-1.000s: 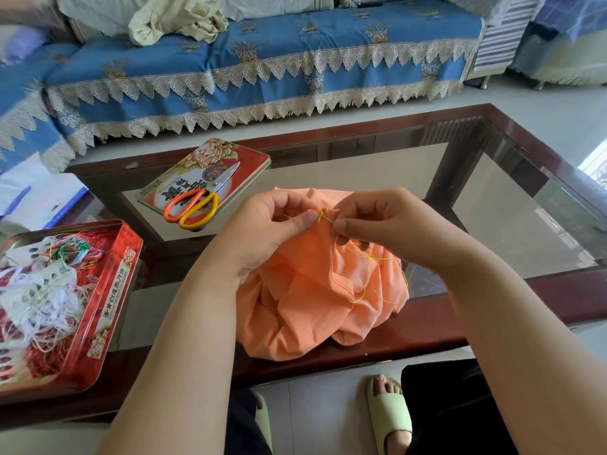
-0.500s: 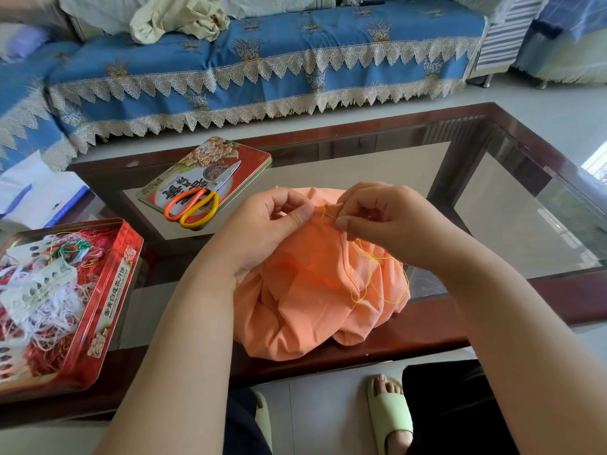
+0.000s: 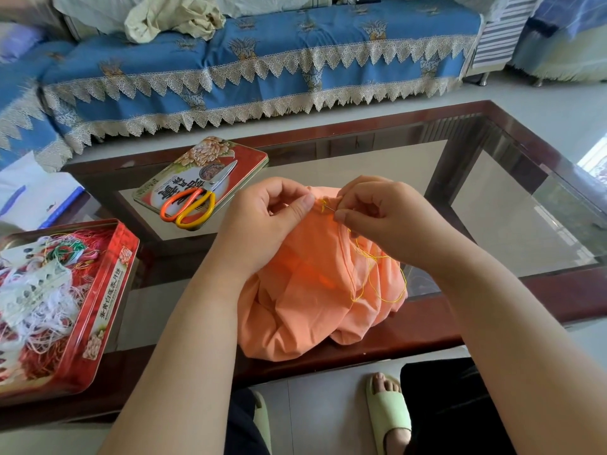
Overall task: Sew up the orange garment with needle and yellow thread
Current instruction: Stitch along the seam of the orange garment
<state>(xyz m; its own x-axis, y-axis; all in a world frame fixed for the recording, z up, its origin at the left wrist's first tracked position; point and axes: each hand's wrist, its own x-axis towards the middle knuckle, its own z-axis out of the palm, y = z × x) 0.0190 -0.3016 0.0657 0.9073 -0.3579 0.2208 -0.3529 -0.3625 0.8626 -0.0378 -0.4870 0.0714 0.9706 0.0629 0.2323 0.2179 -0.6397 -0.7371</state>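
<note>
The orange garment lies bunched on the near edge of the glass-topped table. My left hand pinches a fold at the garment's top between thumb and fingers. Just to its right, my right hand pinches the thin needle, whose tip sits in the fabric beside a small knot of yellow thread. The yellow thread trails from under my right hand and loops loosely down the garment's right side.
Orange-and-yellow-handled scissors lie on a red tin lid at the table's back left. An open red tin full of tangled threads stands at the near left. A blue sofa is beyond; my slippered feet are under the table edge.
My right hand has shifted slightly and turned at the seam, fingers now curled tighter on the needle. My left hand keeps its pinch on the fold; the thread loop hangs much as before.
</note>
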